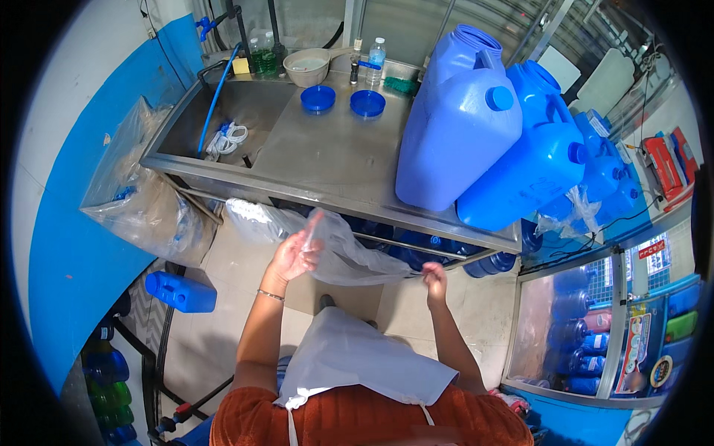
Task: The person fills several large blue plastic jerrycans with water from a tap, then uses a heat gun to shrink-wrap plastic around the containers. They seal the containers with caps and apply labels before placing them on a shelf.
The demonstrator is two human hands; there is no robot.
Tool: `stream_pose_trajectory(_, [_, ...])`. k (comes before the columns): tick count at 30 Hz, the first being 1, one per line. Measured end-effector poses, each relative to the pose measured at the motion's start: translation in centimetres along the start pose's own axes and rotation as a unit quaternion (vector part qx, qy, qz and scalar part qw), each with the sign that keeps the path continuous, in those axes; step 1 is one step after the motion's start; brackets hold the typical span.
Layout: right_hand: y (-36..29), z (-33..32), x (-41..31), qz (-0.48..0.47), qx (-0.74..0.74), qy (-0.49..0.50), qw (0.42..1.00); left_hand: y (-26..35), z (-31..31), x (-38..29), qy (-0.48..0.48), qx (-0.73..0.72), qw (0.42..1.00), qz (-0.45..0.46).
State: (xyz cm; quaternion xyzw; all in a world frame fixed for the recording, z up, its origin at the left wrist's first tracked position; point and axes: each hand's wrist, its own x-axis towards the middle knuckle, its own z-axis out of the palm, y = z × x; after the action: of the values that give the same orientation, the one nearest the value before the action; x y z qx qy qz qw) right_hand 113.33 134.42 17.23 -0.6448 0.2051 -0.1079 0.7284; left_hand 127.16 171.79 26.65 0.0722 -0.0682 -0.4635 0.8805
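A clear plastic bag (357, 253) stretches between my two hands in front of the steel counter's front edge. My left hand (294, 256) holds its left end, the index finger raised and the film against the fingers. At the other end, my right hand (434, 280) is closed on a gathered, narrow part of the plastic; the hand is slightly blurred. To the left, a shinier piece of clear plastic (256, 219) hangs by the counter edge; whether it joins the bag is hard to see. A white apron (357, 357) covers my front.
Large blue jugs (460, 122) stand on the right of the steel counter (329, 150). Two blue lids (368, 103) lie behind, near a dipper (307, 67). A sink (240, 106) holds a coiled white cord. On the floor are a blue container (181, 292) and a large plastic sack (156, 212).
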Motion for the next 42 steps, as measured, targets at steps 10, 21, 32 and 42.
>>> stream_pose_trajectory(10, [-7.0, 12.7, 3.4, -0.081, -0.301, -0.194, 0.930, -0.6, 3.4, -3.9, 0.095, 0.657, 0.747, -0.027])
stream_pose_trajectory(21, [-2.5, 7.7, 5.8, 0.441, 0.129, -0.247, 0.853, -4.2, -5.8, -11.1, 0.310, 0.440, 0.841, 0.057])
stream_pose_trajectory(32, [-0.6, 0.2, 2.4, 0.056, -0.557, -0.244, 0.792, -4.0, -6.4, -9.4, 0.344, 0.285, 0.891, 0.081])
stream_pose_trajectory(42, [-3.0, -6.0, 1.4, 0.226, 0.038, -0.351, 0.908, -2.7, -8.7, -7.3, 0.490, 0.510, 0.688, -0.161])
